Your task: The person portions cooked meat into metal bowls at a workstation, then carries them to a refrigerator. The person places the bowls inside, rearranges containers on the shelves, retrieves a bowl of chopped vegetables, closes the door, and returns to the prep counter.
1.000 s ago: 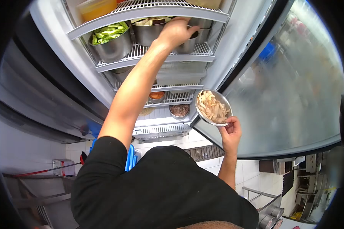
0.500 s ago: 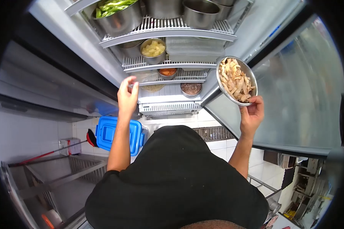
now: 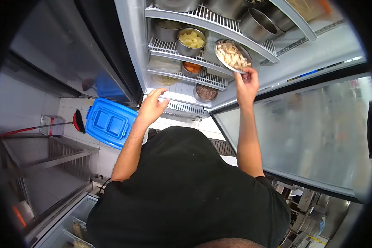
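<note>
Shelves [image 3: 194, 20]: wire | fridge door [image 3: 295, 136]: open | floor [image 3: 72, 108]: tiled | bowl [image 3: 242, 49]: handheld

Shelf [image 3: 173, 55] partly hidden behind bowl [image 3: 232, 56], two topmost pots [image 3: 175, 5] cropped, glass door [image 3: 293, 128] blurry

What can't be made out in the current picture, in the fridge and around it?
All in the head view:
Underside of the bowl in the right hand: hidden by the bowl itself.
Mouth of the upper left pot: cut off by the top edge.
Whatever is under the blue lid: covered by it.
Things beyond the door glass: blurred.
</note>
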`<state>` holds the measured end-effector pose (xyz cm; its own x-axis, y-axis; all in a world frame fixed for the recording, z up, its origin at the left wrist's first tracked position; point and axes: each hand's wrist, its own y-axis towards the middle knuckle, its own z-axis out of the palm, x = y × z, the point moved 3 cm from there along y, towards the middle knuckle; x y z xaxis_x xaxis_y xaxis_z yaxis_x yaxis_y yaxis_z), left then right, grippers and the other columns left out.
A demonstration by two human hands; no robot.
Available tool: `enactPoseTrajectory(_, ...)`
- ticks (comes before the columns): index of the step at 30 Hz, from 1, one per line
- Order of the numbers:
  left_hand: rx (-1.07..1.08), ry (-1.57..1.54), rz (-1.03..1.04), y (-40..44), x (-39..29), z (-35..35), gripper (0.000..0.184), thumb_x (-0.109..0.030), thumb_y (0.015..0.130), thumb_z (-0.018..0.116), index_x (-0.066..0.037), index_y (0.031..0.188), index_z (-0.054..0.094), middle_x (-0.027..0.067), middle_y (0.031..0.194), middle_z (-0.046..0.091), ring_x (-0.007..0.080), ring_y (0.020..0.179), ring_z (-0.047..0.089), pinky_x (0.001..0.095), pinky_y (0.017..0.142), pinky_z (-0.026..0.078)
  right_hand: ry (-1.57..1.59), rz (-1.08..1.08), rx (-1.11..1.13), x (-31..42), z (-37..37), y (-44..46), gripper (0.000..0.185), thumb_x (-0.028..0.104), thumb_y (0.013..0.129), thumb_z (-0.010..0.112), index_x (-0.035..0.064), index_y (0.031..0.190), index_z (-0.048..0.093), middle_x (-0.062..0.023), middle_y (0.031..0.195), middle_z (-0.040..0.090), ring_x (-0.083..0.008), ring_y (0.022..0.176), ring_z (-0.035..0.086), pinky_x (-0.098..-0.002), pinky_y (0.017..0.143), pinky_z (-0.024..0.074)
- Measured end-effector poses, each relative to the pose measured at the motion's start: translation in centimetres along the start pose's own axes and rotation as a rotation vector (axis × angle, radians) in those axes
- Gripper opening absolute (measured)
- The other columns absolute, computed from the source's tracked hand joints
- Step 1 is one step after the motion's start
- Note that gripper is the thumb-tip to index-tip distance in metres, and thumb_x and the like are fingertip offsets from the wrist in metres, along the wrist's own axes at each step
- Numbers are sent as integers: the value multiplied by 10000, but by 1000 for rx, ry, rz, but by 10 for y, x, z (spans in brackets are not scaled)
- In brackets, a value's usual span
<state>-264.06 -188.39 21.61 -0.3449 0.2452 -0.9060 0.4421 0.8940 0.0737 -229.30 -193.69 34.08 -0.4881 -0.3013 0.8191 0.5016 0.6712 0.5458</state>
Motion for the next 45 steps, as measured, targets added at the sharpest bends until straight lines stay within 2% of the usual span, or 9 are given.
enactPoseTrajectory(9, 128, 14, -7, -24, 37, -2, 488, -284, 950, 729, -42, 1356, 610, 158, 1265, 662, 239, 842, 702, 378, 832, 567, -442, -195, -85, -11, 45, 77, 346, 214, 798, 888, 3, 979, 681, -69, 820, 660, -169, 684, 611, -321, 677, 523)
enactPoseTrajectory(23, 207, 42, -85, -30, 50, -14, 501, -323, 955, 714, -56, 1364, 603, 169, 1256, 652, 286, 921, 698, 406, 873, 557, -462, -152, -147, -19, 64, 74, 333, 204, 784, 889, 13, 968, 686, -60, 805, 650, -183, 682, 608, -342, 683, 522)
enactPoseTrajectory(26, 210, 40, -74, -24, 56, -9, 477, -348, 953, 711, -83, 1339, 616, 164, 1222, 654, 301, 937, 697, 414, 878, 554, -391, -184, -73, -5, 102, 76, 337, 234, 786, 882, 11, 959, 698, -84, 794, 686, -202, 687, 635, -365, 684, 533)
enactPoseTrajectory(27, 210, 49, -63, -22, 57, -7, 481, -319, 948, 722, -65, 1342, 615, 165, 1231, 661, 283, 920, 696, 395, 864, 557, -470, -171, -22, 2, 119, 75, 348, 260, 836, 866, 8, 1021, 713, -39, 772, 683, -123, 687, 605, -309, 678, 524)
enactPoseTrajectory(29, 217, 70, -37, -19, 57, -5, 489, -262, 939, 742, -29, 1349, 611, 168, 1249, 676, 245, 884, 693, 357, 835, 564, -316, -87, 82, 12, 157, 75, 334, 261, 847, 854, 2, 1009, 719, -48, 796, 699, -124, 684, 603, -316, 675, 520)
enactPoseTrajectory(33, 227, 71, -38, -23, 61, -6, 493, -273, 939, 743, -36, 1351, 612, 163, 1238, 675, 241, 859, 680, 356, 833, 563, -145, -37, 156, -37, 224, 94, 289, 216, 866, 828, -15, 1003, 720, -44, 802, 714, -116, 703, 615, -296, 671, 507)
enactPoseTrajectory(38, 195, 35, -69, -38, 76, -26, 500, -282, 938, 741, -46, 1361, 616, 159, 1261, 667, 230, 893, 665, 358, 851, 555, -764, -133, 245, -47, 266, 110, 442, 518, 849, 772, 117, 1035, 772, -63, 862, 752, -280, 871, 712, -421, 858, 536)
enactPoseTrajectory(41, 243, 24, -121, -44, 92, -39, 536, -320, 952, 719, -76, 1408, 579, 173, 1318, 639, 275, 899, 705, 394, 871, 565, -911, -75, 344, -31, 263, 110, 431, 489, 841, 775, 123, 1069, 774, -59, 863, 747, -267, 877, 706, -389, 862, 541)
enactPoseTrajectory(45, 277, 66, -127, -43, 105, -52, 511, -304, 946, 724, -71, 1381, 593, 166, 1313, 644, 258, 870, 702, 385, 859, 565, -757, -293, 377, -23, 244, 98, 412, 408, 843, 768, 118, 1136, 756, -49, 838, 721, -251, 865, 683, -397, 823, 541)
